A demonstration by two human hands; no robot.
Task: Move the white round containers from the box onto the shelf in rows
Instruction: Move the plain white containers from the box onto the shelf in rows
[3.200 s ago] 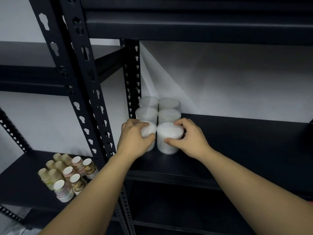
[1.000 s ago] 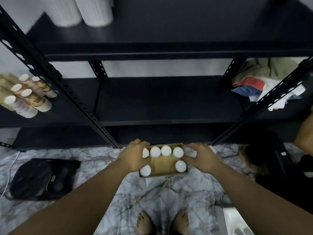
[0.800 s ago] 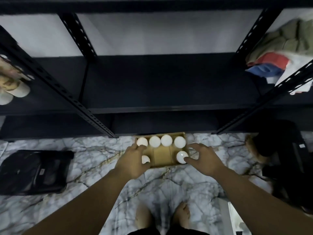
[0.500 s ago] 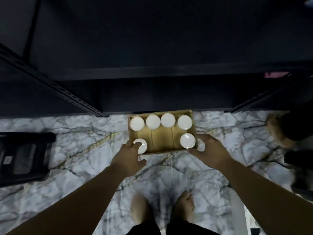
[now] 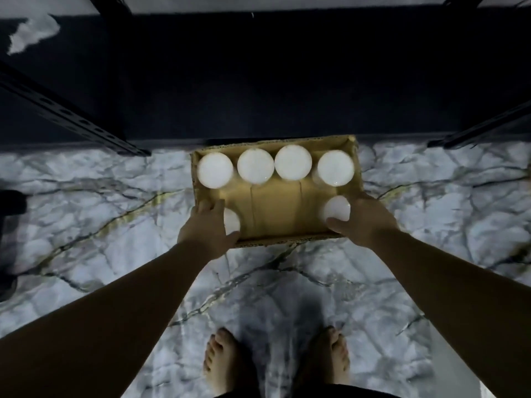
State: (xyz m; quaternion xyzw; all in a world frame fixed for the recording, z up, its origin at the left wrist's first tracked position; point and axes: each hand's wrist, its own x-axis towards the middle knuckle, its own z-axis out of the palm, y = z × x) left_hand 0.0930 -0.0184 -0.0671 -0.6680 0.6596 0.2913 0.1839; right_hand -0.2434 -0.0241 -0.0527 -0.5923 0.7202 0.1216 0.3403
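My left hand (image 5: pixel 207 225) is covering most of the near-left white container (image 5: pixel 232 222), curling round it; my right hand (image 5: pixel 362 222) is gripping the near-right container (image 5: pixel 335 208). Four more are sitting along the cardboard box's (image 5: pixel 275 209) far wall. Both hands are now lower into the box than a moment ago.

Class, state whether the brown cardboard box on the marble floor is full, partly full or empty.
Partly full. The brown cardboard box holds six white round containers: four along the far side, two at the near corners, with bare cardboard between.
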